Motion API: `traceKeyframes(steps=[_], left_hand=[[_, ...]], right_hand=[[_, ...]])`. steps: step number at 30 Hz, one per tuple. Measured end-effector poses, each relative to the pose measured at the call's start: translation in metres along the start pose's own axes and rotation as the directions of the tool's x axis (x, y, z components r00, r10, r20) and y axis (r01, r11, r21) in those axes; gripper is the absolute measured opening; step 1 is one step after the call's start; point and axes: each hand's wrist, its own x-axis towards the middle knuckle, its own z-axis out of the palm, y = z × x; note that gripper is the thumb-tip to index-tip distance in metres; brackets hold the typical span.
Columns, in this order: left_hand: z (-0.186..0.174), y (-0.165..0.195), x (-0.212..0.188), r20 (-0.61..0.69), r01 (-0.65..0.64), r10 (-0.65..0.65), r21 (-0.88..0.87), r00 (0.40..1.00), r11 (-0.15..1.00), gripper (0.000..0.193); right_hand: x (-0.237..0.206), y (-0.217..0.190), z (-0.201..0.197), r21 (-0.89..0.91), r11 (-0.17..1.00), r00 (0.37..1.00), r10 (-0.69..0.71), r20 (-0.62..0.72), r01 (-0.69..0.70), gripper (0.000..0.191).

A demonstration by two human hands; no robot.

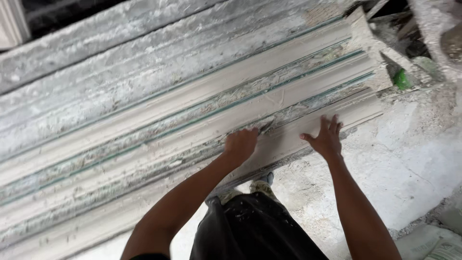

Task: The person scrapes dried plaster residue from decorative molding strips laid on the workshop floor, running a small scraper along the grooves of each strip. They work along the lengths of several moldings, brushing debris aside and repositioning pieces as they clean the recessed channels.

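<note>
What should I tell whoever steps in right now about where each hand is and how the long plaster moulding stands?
Left hand: closed around a small tool whose tip touches the near strip of the plaster moulding; what kind of tool is unclear.
Right hand: open, flat on the same strip, near its end, holding nothing.
Moulding: long, lying on a bench of parallel ridges crusted with dried plaster.
Done: the near strip looks smooth and pale around the hands.
Left: I cannot tell how much of the length is finished; the strips beyond look rough and flaky.
A green object lies past the bench end.
</note>
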Motion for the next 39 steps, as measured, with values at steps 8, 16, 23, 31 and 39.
traceKeyframes(steps=[8,16,23,31,39], left_hand=[[0.008,-0.009,0.014,0.056,-0.019,0.016,0.051,0.998,0.999,0.035],[0.005,-0.008,0.017,0.103,0.118,-0.102,-0.169,0.989,0.978,0.029],[0.008,0.018,0.047,0.112,0.012,0.0,-0.102,0.994,0.995,0.03],[0.008,-0.003,0.048,0.176,0.136,-0.099,-0.211,0.979,0.968,0.034],[0.046,0.035,0.056,0.09,-0.03,0.034,-0.047,0.995,0.998,0.042]], right_hand=[[0.0,0.004,0.001,-0.007,1.0,0.999,-0.019,-0.026,0.019,0.125],[0.002,0.004,0.0,-0.028,1.0,0.998,-0.01,-0.057,0.009,0.128],[0.0,0.012,0.004,-0.071,0.997,0.998,-0.032,-0.062,0.028,0.128],[0.002,0.01,0.002,-0.053,0.997,0.998,0.057,0.01,-0.056,0.126],[0.002,0.019,0.006,-0.039,0.999,0.998,0.03,-0.053,-0.032,0.123]])
